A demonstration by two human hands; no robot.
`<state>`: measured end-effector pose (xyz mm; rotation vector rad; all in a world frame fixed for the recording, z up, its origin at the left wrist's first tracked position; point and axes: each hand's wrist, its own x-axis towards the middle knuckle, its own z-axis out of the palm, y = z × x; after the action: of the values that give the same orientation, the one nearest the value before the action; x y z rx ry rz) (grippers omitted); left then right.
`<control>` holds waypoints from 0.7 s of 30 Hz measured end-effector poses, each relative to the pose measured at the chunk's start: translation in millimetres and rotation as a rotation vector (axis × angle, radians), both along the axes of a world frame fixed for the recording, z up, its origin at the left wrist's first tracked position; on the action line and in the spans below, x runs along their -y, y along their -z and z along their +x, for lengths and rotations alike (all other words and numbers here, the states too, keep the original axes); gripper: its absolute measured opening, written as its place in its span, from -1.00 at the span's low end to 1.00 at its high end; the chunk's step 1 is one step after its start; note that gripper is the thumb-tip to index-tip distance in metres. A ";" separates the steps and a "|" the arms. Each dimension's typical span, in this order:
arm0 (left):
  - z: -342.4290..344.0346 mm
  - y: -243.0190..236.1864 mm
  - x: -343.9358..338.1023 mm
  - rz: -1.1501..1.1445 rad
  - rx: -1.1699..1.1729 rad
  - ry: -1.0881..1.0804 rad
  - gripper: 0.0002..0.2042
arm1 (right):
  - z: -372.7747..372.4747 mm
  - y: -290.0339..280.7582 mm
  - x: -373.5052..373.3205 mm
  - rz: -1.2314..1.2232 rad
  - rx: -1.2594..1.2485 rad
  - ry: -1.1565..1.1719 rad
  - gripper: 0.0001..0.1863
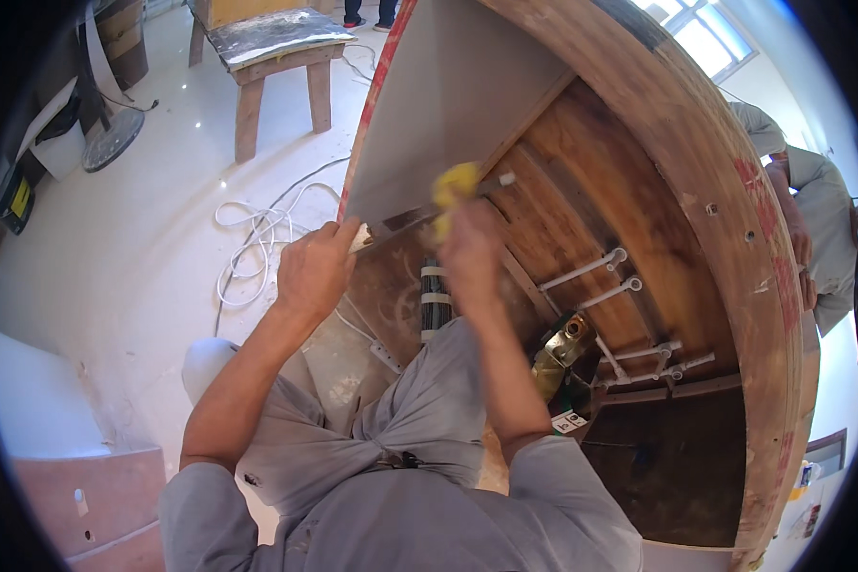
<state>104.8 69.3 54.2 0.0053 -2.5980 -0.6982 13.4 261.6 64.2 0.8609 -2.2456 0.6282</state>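
My left hand [316, 272] is closed at the near left end of the grey panel [453, 105], with a pale wood-like piece [360, 237] showing at its fingertips. Most of that piece is hidden by the fingers. My right hand [474, 243], blurred by motion, grips a yellow object [458, 183] above the panel's lower edge; its kind is too smeared to make out. Below the hands, inside the curved wooden structure [639, 191], lies a dark cylinder with pale bands [436, 300].
White pipe fittings [605, 276] line the wooden inner wall. A brass-coloured metal part [564, 345] sits beside my right forearm. White cable [253, 238] lies coiled on the floor, near a wooden bench [281, 48]. At right, another person [820, 219] touches the outer side.
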 end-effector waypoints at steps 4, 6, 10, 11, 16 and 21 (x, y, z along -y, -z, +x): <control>2.3 11.0 10.7 0.090 0.035 0.002 -0.61 | 20.2 13.5 24.5 0.200 0.049 -0.219 -0.30; 3.2 5.2 13.7 0.147 0.000 0.039 -0.60 | -0.3 3.4 9.8 0.065 -0.073 -0.179 -0.36; 1.2 -3.3 10.7 0.125 0.073 0.043 -0.62 | -21.7 -6.7 -6.5 0.012 -0.067 0.087 -0.36; -1.2 -0.8 7.9 0.157 0.056 0.035 -0.63 | -8.3 3.6 6.3 0.002 -0.041 -0.046 -0.37; -1.9 7.7 12.0 0.237 0.020 0.039 -0.64 | 13.7 4.6 19.8 0.217 -0.023 -0.270 -0.35; 5.5 2.6 13.4 0.257 0.141 0.124 -0.63 | -22.3 7.2 -3.0 -0.051 -0.076 0.079 -0.40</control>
<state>110.3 55.9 51.6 -0.0289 -2.6386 -1.1104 -8.9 264.5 57.1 0.7550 -2.1745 0.6030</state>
